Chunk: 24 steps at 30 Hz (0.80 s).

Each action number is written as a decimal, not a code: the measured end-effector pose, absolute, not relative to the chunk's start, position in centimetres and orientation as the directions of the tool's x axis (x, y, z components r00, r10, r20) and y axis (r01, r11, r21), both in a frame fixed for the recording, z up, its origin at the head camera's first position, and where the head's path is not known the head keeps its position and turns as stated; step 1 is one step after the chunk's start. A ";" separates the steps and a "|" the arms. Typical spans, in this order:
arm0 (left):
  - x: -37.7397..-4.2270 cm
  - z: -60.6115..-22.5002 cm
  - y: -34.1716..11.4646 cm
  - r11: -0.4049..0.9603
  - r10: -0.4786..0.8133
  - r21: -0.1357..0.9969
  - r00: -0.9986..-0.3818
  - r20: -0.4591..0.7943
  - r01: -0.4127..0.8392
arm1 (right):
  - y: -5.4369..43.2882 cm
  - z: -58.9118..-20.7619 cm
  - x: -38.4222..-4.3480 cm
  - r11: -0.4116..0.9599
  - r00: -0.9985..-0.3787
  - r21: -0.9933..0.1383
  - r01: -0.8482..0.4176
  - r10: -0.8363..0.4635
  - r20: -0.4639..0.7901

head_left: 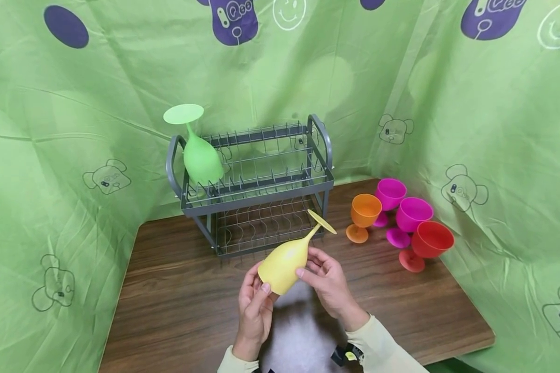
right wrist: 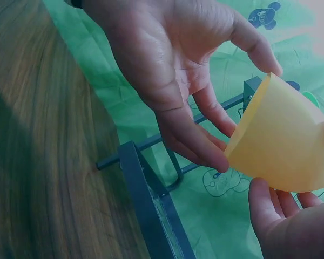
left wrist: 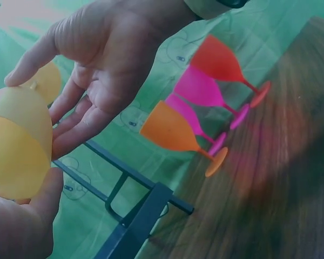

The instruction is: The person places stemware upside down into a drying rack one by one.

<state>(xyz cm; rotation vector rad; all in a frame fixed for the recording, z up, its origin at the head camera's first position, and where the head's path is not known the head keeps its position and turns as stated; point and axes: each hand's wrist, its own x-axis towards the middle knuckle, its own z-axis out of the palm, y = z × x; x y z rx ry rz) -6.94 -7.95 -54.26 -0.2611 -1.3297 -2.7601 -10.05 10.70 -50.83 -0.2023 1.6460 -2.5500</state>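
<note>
A yellow goblet (head_left: 284, 264) is held tilted above the table, its rim toward the lower left and its foot at the upper right. My left hand (head_left: 256, 311) pinches the bowl by its rim, with the thumb on the near side. Near the stem end, my right hand (head_left: 331, 285) grips the bowl between thumb and fingers. The left wrist view shows the yellow bowl (left wrist: 16, 145) between both hands; the right wrist view shows its rim end (right wrist: 281, 140). A green goblet (head_left: 201, 158) sits upside down at the left of the rack's upper tier.
Behind the hands stands a grey two-tier dish rack (head_left: 261, 197). To its right, an orange goblet (head_left: 366, 210), two magenta goblets (head_left: 391, 194) and a red goblet (head_left: 432, 241) stand upright on the wooden table (head_left: 177, 305). Green printed cloth (head_left: 135, 77) surrounds the table.
</note>
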 end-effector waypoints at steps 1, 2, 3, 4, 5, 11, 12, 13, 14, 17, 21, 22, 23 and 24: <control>-7.0 -54.3 -8.0 -0.625 0.017 0.770 -0.984 0.179 0.129 | 10.7 -50.8 -10.1 -0.420 -0.985 -0.907 0.016 -0.160 0.057; -7.0 -54.3 -7.9 -0.625 0.018 0.771 -0.985 0.172 0.123 | 10.8 -50.8 -10.1 -0.425 -0.985 -0.905 0.019 -0.163 0.056; -7.0 -54.3 -7.9 -0.627 0.017 0.770 -0.986 0.164 0.117 | 10.8 -50.8 -10.1 -0.430 -0.985 -0.903 0.021 -0.164 0.055; -7.0 -54.3 -7.9 -0.629 0.017 0.769 -0.987 0.159 0.113 | 10.8 -50.8 -10.1 -0.432 -0.985 -0.902 0.023 -0.165 0.054; -7.0 -54.3 -7.9 -0.632 0.017 0.767 -0.987 0.157 0.111 | 10.8 -50.8 -10.1 -0.433 -0.985 -0.901 0.025 -0.165 0.052; -7.1 -54.3 -8.1 -0.638 0.031 0.761 -0.983 0.183 0.121 | 10.8 -50.8 -10.3 -0.423 -0.985 -0.906 0.023 -0.162 0.051; -7.2 -54.4 -8.1 -0.638 0.033 0.761 -0.982 0.186 0.123 | 10.8 -50.8 -10.3 -0.416 -0.985 -0.909 0.018 -0.162 0.055; -7.2 -54.4 -8.2 -0.638 0.034 0.760 -0.981 0.189 0.124 | 10.8 -50.7 -10.3 -0.406 -0.985 -0.914 0.010 -0.161 0.060; -7.2 -54.3 -8.2 -0.639 0.035 0.759 -0.981 0.192 0.126 | 10.8 -50.6 -10.4 -0.395 -0.985 -0.919 0.003 -0.160 0.066; -7.2 -54.2 -8.3 -0.636 0.037 0.760 -0.978 0.206 0.136 | 10.8 -50.2 -10.5 -0.361 -0.985 -0.933 -0.015 -0.153 0.075; -7.4 -54.1 -8.8 -0.613 0.042 0.771 -0.968 0.248 0.171 | 10.8 -49.3 -10.7 -0.311 -0.981 -0.949 -0.055 -0.158 0.108; -7.4 -54.1 -9.0 -0.605 0.039 0.776 -0.966 0.254 0.180 | 10.9 -49.0 -10.8 -0.297 -0.978 -0.952 -0.073 -0.163 0.126; -7.5 -54.2 -9.3 -0.594 0.031 0.782 -0.966 0.256 0.188 | 10.9 -48.8 -10.9 -0.282 -0.975 -0.955 -0.094 -0.168 0.145; -7.5 -54.3 -9.5 -0.580 0.020 0.790 -0.967 0.255 0.197 | 10.9 -48.5 -11.0 -0.271 -0.971 -0.956 -0.113 -0.175 0.164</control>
